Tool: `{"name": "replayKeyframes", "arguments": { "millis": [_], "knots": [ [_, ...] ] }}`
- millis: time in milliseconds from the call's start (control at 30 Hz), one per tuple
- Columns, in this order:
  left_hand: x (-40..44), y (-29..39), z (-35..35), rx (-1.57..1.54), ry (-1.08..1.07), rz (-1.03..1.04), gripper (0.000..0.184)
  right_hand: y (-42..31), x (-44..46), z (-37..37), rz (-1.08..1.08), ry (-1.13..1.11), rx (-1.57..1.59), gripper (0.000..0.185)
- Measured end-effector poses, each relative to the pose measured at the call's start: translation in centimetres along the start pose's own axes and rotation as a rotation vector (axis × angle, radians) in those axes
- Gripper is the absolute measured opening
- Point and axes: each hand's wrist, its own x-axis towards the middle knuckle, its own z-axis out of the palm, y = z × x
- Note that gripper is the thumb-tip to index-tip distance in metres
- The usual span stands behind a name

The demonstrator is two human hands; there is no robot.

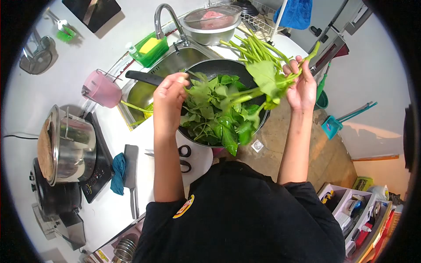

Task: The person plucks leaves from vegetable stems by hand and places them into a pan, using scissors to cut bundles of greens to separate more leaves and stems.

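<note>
In my right hand [301, 85], closed at the right, is a leafy green stem [312, 53], its large leaf [265, 76] hanging toward the middle. My left hand [170, 94] is pinched beside the pan's handle; blurred greenery lies at its fingertips, and I cannot make out what it holds. Under and between both hands sits a black frying pan [209, 65] filled with loose green leaves [215, 109]. A bunch of bare green stems [256, 48] lies past the pan's far right rim, partly behind the held leaf.
Behind the pan is a sink [186, 57] with a faucet [169, 17] and green sponge holder [149, 50]. A strainer over a bowl [212, 33] stands beyond. To the left are a steel pot [76, 144], a cleaver [131, 166], a teal cloth [118, 173] and black-handled scissors [185, 151].
</note>
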Motion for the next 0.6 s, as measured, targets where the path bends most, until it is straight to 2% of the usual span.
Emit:
{"name": "replayKeyframes", "arguments": {
  "millis": [33,100,233,400,500,600],
  "knots": [
    [-0.2,0.3,0.2,0.209,-0.115,0.065,0.018,-0.1,0.0,0.0,-0.011,-0.001,0.048,0.028],
    [-0.6,0.9,1.1,0.626,-0.342,0.195,0.016,-0.4,0.1,-0.1,0.014,-0.158,0.079,0.029],
    [-1.6,2.6,4.5,0.822,-0.400,0.249,0.014,-0.5,0.2,0.6,0.030,-0.293,0.099,0.030],
    [-2.3,1.1,7.0,0.807,-0.631,0.259,0.016,-0.6,0.6,1.3,0.006,-0.356,0.113,0.030],
    [-2.6,1.7,7.4,0.867,-0.640,0.140,0.015,-1.1,0.2,1.5,-0.030,-0.333,0.034,0.030],
    [-2.7,0.7,7.7,0.890,-0.529,0.199,0.014,-1.5,-0.2,2.1,-0.074,-0.322,-0.042,0.030]
  ]
}}
